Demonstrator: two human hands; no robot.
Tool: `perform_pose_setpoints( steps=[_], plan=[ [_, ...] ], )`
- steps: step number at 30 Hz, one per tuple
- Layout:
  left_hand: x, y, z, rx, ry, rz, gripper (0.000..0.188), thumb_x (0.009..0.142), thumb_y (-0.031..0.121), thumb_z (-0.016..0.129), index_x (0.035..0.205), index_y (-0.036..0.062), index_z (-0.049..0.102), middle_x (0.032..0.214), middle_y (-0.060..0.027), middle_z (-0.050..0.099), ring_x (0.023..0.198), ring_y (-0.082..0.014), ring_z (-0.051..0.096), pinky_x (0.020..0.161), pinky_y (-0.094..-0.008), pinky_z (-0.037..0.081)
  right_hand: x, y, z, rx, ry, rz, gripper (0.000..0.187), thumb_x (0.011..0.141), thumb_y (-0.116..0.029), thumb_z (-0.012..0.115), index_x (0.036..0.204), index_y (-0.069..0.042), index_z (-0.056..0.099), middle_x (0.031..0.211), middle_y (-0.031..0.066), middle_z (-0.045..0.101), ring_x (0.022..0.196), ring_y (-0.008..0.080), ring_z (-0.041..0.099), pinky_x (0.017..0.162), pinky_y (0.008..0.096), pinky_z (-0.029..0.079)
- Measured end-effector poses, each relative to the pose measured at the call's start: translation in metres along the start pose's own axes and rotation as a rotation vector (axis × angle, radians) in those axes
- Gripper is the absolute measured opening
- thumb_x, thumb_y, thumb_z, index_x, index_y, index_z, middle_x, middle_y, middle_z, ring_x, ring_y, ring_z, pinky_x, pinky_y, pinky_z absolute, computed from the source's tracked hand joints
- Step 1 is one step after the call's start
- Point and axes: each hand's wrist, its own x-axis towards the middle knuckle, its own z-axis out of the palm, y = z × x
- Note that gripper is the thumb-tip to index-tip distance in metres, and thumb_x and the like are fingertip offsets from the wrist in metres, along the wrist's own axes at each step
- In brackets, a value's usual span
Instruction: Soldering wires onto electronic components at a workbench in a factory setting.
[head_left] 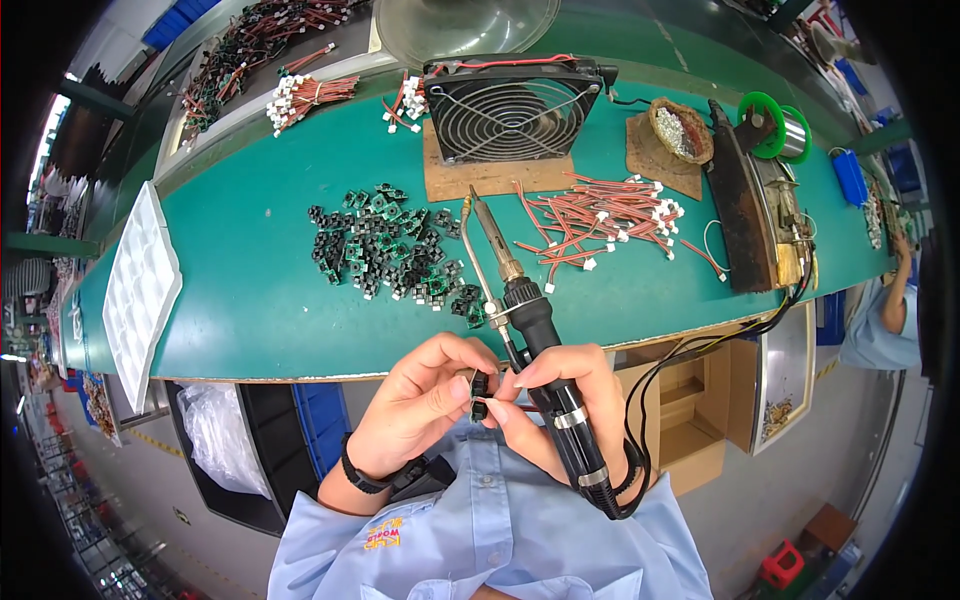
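Just off the bench's front edge, my left hand (415, 402) pinches a small black switch-like part (480, 384) between thumb and fingers. My right hand (590, 385) is wrapped round a black soldering iron (535, 322) with a metal solder guide tube along its side. The iron's tip points away from me over the bench. The right thumb and forefinger also meet at the small part, where a short stretch of red wire shows. Ahead lies a heap of black and green small parts (385, 245). Right of the iron are loose red wire leads (600, 215) with white connectors.
A black fan (512, 115) stands on a wooden board behind the iron's tip. To the right are a bowl of white beads (682, 132), a green solder spool (765, 125) and black cables (690, 345). A white moulded tray (140, 290) lies at the left.
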Motion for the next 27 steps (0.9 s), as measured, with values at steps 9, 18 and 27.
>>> perform_pose_setpoints(
  steps=[9, 18, 27],
  plan=[
    [-0.0001, 0.0008, 0.0034, 0.021, 0.018, -0.008, 0.021, 0.091, 0.019, 0.053, 0.104, 0.0016, 0.051, 0.100, -0.0081, 0.053, 0.090, -0.0150, 0.050, 0.074, -0.0273, 0.041, -0.0016, 0.0018, -0.0027, 0.021, -0.008, 0.009, 0.037, 0.075, 0.007, 0.066, 0.101, -0.003, 0.041, 0.083, 0.0098, 0.057, 0.071, 0.0177, 0.065, 0.061, 0.0281, 0.055],
    [0.0006, -0.0003, 0.0031, 0.070, 0.039, -0.003, 0.021, 0.090, 0.018, 0.055, 0.104, 0.0018, 0.052, 0.100, -0.0076, 0.053, 0.091, -0.0144, 0.050, 0.076, -0.0269, 0.041, -0.0032, 0.0044, -0.0034, 0.031, -0.005, 0.021, 0.037, 0.075, 0.007, 0.066, 0.100, -0.003, 0.041, 0.082, 0.0099, 0.058, 0.070, 0.0179, 0.065, 0.061, 0.0285, 0.054],
    [0.0006, -0.0020, 0.0009, 0.066, 0.036, 0.000, 0.022, 0.090, 0.018, 0.056, 0.104, 0.0019, 0.052, 0.101, -0.0075, 0.053, 0.092, -0.0144, 0.050, 0.078, -0.0275, 0.040, -0.0001, 0.0035, -0.0055, -0.017, 0.002, -0.001, 0.037, 0.074, 0.006, 0.068, 0.099, -0.003, 0.042, 0.081, 0.0096, 0.060, 0.071, 0.0159, 0.065, 0.062, 0.0273, 0.052]
  ],
)
